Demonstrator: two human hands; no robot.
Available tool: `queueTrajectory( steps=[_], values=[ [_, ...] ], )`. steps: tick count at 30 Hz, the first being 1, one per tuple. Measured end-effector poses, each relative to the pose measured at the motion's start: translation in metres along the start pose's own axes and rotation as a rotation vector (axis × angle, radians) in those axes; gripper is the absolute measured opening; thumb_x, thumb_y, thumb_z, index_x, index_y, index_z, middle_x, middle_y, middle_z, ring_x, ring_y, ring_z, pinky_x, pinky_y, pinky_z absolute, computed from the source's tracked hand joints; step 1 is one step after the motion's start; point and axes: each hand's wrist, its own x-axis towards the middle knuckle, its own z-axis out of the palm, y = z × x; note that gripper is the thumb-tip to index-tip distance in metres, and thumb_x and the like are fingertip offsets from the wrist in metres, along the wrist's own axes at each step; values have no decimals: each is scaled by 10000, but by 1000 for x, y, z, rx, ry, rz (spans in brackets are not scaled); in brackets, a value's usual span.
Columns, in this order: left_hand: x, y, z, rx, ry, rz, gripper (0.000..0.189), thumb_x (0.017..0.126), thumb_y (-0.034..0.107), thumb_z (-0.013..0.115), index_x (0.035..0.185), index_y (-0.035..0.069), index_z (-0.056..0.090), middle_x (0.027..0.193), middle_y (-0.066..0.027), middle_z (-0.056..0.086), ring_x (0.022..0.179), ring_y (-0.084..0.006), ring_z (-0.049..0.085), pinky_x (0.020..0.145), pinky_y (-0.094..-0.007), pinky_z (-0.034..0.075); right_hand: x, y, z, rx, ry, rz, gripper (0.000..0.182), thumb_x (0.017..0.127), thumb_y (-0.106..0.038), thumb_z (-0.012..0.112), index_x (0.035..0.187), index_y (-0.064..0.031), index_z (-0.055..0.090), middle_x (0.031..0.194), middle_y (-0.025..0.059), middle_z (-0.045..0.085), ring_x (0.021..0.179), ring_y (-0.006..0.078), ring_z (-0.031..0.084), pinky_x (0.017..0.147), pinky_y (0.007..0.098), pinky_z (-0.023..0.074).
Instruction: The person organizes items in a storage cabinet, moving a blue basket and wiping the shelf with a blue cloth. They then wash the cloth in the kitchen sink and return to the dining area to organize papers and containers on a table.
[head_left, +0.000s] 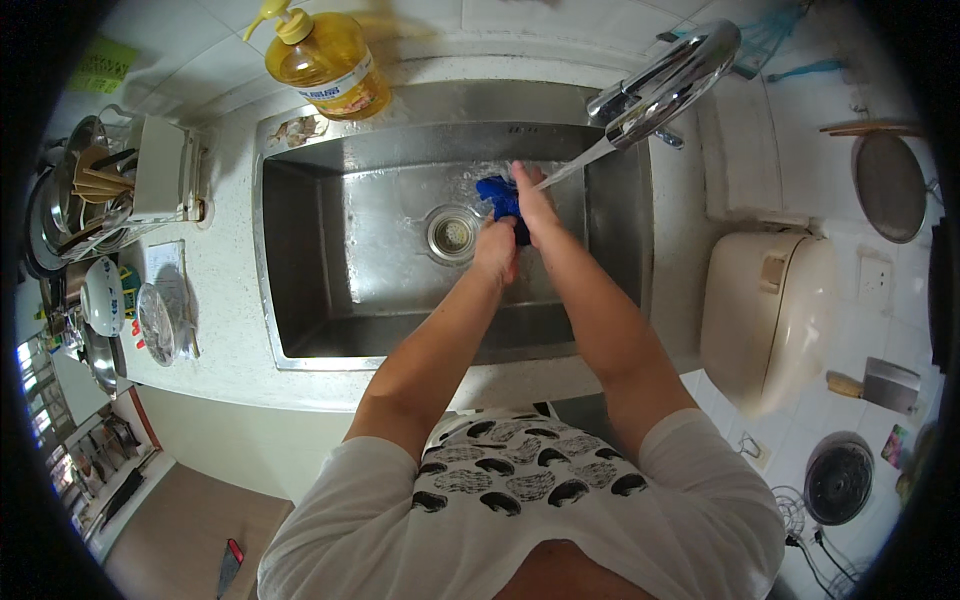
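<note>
A wet blue cloth (501, 196) is bunched between my two hands over the stainless steel sink (375, 187). My left hand (496, 244) grips its lower part, fingers curled around it. My right hand (531, 199) lies along the cloth's right side with its fingers extended, pressing against it. Water runs from the chrome faucet (675, 86) at the upper right and falls onto my right hand. Left of my hands is the round drain strainer (454, 234) in the sink floor. Part of the cloth is hidden behind my fingers.
A yellow pump bottle of liquid soap (330, 67) stands at the sink's back left corner. On the left counter are a dish rack (165, 169), a bowl (103, 296) and a plastic-covered dish (156, 324). A cream-coloured appliance (765, 315) sits to the right.
</note>
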Motion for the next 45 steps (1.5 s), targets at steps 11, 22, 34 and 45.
queueTrajectory(
  steps=[11, 22, 34, 45],
  values=[
    [-26, 69, 16, 163, 43, -185, 729, 954, 517, 394, 1497, 70, 198, 1556, -198, 179, 1435, -418, 113, 1085, -676, 55, -23, 9, -39, -34, -120, -248, 280, 834, -239, 680, 973, -9, 605, 846, 125, 638, 787, 227, 597, 730, 361, 462],
    [-6, 63, -9, -123, -658, -338, 751, 826, 764, 428, 1008, 67, 640, 854, -137, 655, 752, -265, 614, 662, -379, 514, -164, -53, -11, -129, -140, -775, 177, 695, -80, 694, 721, 1, 538, 738, 131, 549, 805, 330, 561, 701, 420, 427],
    [-20, 29, 21, -114, -166, -159, 382, 952, 446, 515, 1080, 95, 593, 1005, -88, 659, 919, -257, 636, 833, -392, 507, 16, 33, -22, 276, 232, -91, 333, 922, -348, 549, 892, -22, 612, 889, 215, 642, 860, 410, 613, 747, 460, 466],
    [-29, 40, 12, -68, -152, -249, 390, 979, 399, 476, 1195, 84, 558, 1134, -115, 631, 986, -254, 623, 892, -402, 503, -34, -10, -16, -229, 156, -94, 389, 901, -418, 573, 830, -55, 690, 799, 182, 670, 793, 427, 619, 730, 460, 474]
  ],
)
